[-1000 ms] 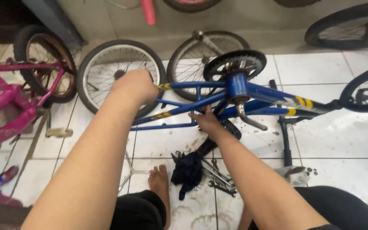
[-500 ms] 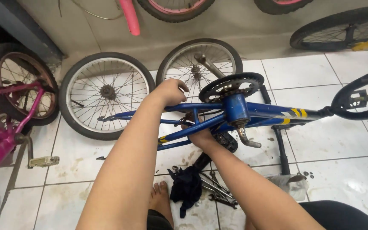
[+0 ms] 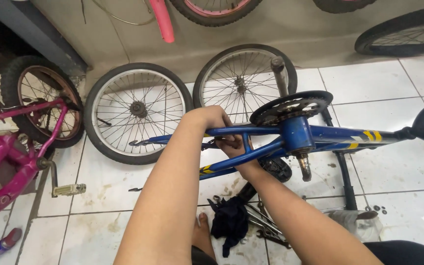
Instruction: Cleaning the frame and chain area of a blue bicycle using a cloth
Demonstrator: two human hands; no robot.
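the blue bike frame (image 3: 266, 147) lies stripped on the white tiled floor (image 3: 398, 162), its rear stays pointing toward nine o'clock and the black chainring (image 3: 290, 107) sitting on top near the centre. the left hand (image 3: 211, 118) is curled shut over the upper stay, knuckles up, gripping the tube. the right hand (image 3: 232, 146) reaches in from five o'clock, between the two stays just below the left hand; its fingers are bent around something there, but what they have hold of i cannot tell, since the tubes and the other hand hide it. two loose spoked wheels (image 3: 138, 112) lean against the wall at twelve o'clock, just behind the frame. a dark rag (image 3: 229, 221) and a scatter of spanners (image 3: 266, 228) lie on the floor at six o'clock, right beside a bare foot (image 3: 203, 236). a pink bike (image 3: 11, 157) stands at nine o'clock, its pedal (image 3: 68, 189) sticking out. the risks look plain enough: the frame rests only on the floor and could roll or slip on the grimy tile if the left grip eases; the right fingers are wedged between tubes and could get pinched; the chainring teeth sit close to both wrists; and the foot is near the loose tools.
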